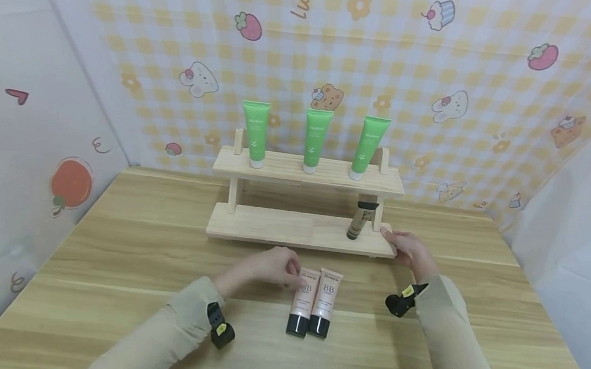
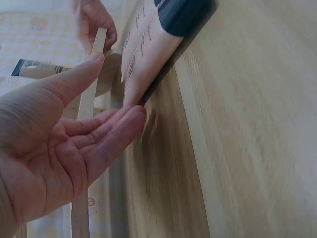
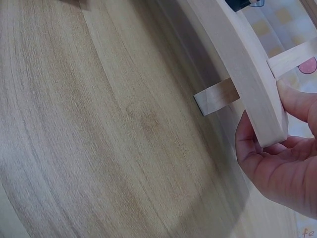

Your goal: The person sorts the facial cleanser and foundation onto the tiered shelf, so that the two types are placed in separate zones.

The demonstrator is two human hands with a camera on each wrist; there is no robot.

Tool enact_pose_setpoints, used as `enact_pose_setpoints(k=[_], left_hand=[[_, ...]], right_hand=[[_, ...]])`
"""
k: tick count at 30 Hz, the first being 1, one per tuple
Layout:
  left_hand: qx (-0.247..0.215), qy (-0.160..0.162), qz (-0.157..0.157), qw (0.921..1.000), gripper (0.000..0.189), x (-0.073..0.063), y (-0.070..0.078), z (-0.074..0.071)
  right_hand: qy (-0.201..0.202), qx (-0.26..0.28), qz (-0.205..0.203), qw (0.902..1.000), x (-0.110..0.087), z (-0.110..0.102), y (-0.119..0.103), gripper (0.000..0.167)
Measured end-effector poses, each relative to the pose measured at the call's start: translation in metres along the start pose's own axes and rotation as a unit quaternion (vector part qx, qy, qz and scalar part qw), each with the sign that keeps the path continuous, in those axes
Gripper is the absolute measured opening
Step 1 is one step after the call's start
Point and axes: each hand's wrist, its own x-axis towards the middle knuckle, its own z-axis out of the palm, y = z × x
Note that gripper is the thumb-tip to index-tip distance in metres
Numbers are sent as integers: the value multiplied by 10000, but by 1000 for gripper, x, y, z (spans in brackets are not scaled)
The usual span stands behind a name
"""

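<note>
Two pink BB cream tubes with black caps lie side by side on the table, the left tube (image 1: 302, 304) beside the right tube (image 1: 325, 297). My left hand (image 1: 279, 267) is at the crimped end of the left tube. In the left wrist view its fingertips (image 2: 134, 115) meet that end, and the thumb stands apart. With thumb and curled fingers, my right hand (image 3: 285, 168) grips the right end of the wooden rack's lower shelf (image 1: 270, 227). A small brown tube with a black end (image 1: 360, 220) stands tilted on that shelf, near the right hand.
On the upper shelf (image 1: 281, 164) stand three green tubes: a left one (image 1: 257, 131), a middle one (image 1: 315, 139) and a right one (image 1: 370, 146). The rack stands on the wooden table (image 1: 136, 252), before a checked cloth (image 1: 295, 61).
</note>
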Motion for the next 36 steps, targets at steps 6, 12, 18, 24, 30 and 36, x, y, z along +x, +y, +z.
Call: enact_pose_setpoints(k=[6,12,18,24,30,36], left_hand=[[410,86,-427,9982,28,2,9,11],[518,448,-827,9942,37,2,21,27],[731,731,-775,9916,37,5,23,38],[406,653,-981,9922,35,4,28,38],[63,626,-784,9949,31,5,21,40],[-658,690,-409,9946,32,3,14,42]], right_hand=[[7,41,50,10000,-2,1,-1,72],[-5,31,86,10000,-2,2,0,73],[38,3,69,10000,-1,2,-1,72],[265,-216,-107,9994,-2,3,0,72],[611,-433,-237,9969,-3,6,2,72],[817,-467,-392,9948,1,5,4,68]])
